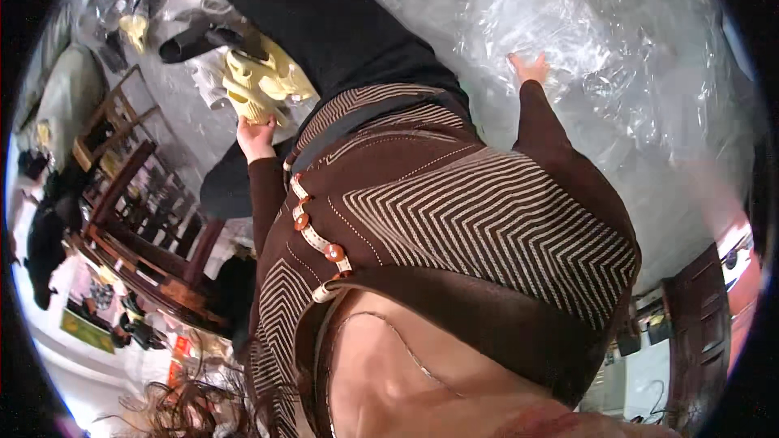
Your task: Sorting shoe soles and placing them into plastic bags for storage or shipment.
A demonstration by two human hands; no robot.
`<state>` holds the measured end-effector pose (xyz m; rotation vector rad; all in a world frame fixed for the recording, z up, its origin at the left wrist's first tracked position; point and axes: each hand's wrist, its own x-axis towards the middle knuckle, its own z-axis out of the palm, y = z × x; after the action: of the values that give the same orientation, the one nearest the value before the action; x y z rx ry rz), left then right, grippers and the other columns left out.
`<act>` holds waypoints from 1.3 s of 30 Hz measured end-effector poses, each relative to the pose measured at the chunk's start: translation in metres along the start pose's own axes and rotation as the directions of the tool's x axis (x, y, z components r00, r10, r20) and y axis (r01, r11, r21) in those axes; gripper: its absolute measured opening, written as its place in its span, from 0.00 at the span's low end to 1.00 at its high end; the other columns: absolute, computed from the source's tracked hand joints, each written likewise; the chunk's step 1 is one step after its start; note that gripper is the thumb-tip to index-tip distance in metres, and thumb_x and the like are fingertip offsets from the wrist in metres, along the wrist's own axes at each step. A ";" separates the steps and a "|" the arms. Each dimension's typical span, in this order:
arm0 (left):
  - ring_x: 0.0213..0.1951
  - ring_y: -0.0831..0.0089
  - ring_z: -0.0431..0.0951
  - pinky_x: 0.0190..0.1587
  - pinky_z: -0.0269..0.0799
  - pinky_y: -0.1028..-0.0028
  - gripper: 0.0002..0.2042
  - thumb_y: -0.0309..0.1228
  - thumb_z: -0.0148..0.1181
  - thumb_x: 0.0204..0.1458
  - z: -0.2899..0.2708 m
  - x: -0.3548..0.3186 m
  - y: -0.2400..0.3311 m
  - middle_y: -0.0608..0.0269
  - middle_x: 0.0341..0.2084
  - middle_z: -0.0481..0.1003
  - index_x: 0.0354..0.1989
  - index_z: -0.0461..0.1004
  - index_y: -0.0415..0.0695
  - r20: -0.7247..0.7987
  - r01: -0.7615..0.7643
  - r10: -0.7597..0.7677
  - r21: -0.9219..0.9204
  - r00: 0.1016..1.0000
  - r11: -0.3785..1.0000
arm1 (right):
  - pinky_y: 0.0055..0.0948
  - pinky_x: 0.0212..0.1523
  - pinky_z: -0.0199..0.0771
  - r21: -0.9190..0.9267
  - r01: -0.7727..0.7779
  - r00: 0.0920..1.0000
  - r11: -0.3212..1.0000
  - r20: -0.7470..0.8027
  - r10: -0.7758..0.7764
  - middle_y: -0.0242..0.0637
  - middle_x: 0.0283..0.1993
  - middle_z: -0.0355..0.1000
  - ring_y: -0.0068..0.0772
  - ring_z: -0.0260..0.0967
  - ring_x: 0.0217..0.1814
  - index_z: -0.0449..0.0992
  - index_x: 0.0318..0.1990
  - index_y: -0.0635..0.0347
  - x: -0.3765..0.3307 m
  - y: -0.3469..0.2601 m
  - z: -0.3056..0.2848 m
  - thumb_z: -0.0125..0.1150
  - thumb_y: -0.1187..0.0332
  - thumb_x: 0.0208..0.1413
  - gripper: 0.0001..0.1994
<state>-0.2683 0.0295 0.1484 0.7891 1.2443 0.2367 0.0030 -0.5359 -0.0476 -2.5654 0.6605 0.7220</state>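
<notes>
My left hand [257, 139] is closed on the near end of a pale yellow clog [246, 100], which looks moulded, with ridges and openings. More yellow clogs [280, 77] lie against it, beside my dark trouser leg, and how many there are I cannot tell. Out to the right, my right hand [531, 70] is open with its fingers spread. It lies on or just over a heap of crinkled clear plastic bags [560, 28] and holds nothing that I can see.
A black shoe-like piece [195, 40] lies left of the clogs, and another yellow piece [134, 32] farther off. Wooden furniture [150, 235] stands at the left. Full translucent sacks [69, 97] are at the far left. A dark wooden door [698, 316] is at the lower right.
</notes>
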 end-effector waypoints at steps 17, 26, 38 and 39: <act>0.42 0.66 0.67 0.37 0.62 0.66 0.17 0.42 0.36 0.53 0.048 -0.005 0.035 0.65 0.41 0.70 0.44 0.65 0.49 -0.024 0.144 -0.144 0.006 0.989 0.990 | 0.48 0.60 0.41 0.398 -0.519 0.852 0.757 0.163 0.498 0.58 0.63 0.26 0.54 0.33 0.65 0.26 0.62 0.47 -0.006 0.005 0.039 0.65 0.39 0.24 0.62; 0.41 0.65 0.68 0.37 0.62 0.66 0.18 0.45 0.35 0.54 0.058 -0.006 0.048 0.65 0.40 0.70 0.44 0.66 0.49 0.012 0.016 -0.018 0.145 1.000 0.989 | 0.50 0.58 0.46 0.115 -0.601 0.796 0.791 -0.005 0.606 0.62 0.62 0.24 0.57 0.34 0.65 0.26 0.61 0.41 0.067 -0.153 0.037 0.66 0.40 0.24 0.60; 0.40 0.66 0.69 0.37 0.63 0.64 0.17 0.44 0.37 0.54 0.024 0.008 0.031 0.65 0.39 0.71 0.43 0.66 0.49 -0.156 0.124 -0.165 -0.244 0.974 0.962 | 0.57 0.56 0.44 -0.032 -0.098 0.995 0.995 0.007 0.098 0.60 0.63 0.26 0.70 0.32 0.61 0.40 0.61 0.43 0.069 -0.206 -0.064 0.62 0.46 0.34 0.47; 0.40 0.66 0.69 0.37 0.63 0.64 0.16 0.44 0.38 0.54 0.017 0.007 0.030 0.65 0.39 0.71 0.43 0.66 0.49 -0.149 0.112 -0.152 -0.250 0.977 0.962 | 0.57 0.56 0.45 -0.044 -0.004 0.999 0.999 -0.043 0.002 0.61 0.62 0.28 0.70 0.34 0.61 0.43 0.61 0.44 0.053 -0.221 -0.077 0.62 0.47 0.35 0.45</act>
<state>-0.2427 0.0483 0.1644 0.4817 1.3903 0.3431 0.1907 -0.4111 0.0361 -2.6274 0.6689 0.6917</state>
